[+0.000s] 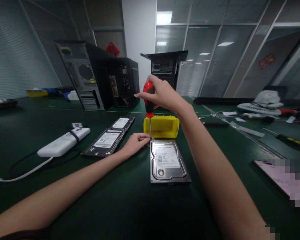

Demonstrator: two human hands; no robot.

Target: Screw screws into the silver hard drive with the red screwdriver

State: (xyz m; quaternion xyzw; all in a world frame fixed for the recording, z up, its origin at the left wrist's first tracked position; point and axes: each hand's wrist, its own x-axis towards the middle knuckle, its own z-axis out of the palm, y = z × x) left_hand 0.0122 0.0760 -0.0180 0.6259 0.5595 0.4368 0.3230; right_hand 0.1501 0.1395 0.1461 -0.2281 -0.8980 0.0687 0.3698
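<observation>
A silver hard drive (166, 160) lies label up on the dark green table in front of me. My right hand (161, 91) grips the red and black handle of a screwdriver (149, 100), its thumb pointing left. The shaft stands nearly upright, with its tip at the drive's far left corner. Beside that tip, my left hand (138, 142) has its fingertips pinched together; whatever they hold is too small to make out. Directly behind the drive sits a yellow plastic bin (161, 128). Two more hard drives, a nearer one (106, 141) and a farther one (121, 123), lie to the left.
A white power strip (65, 141) with a cable is on the left. Computer cases (86, 76) stand at the back. On the right are a yellow and black screwdriver (291, 140), a phone (272, 173) and a white keyboard (257, 108).
</observation>
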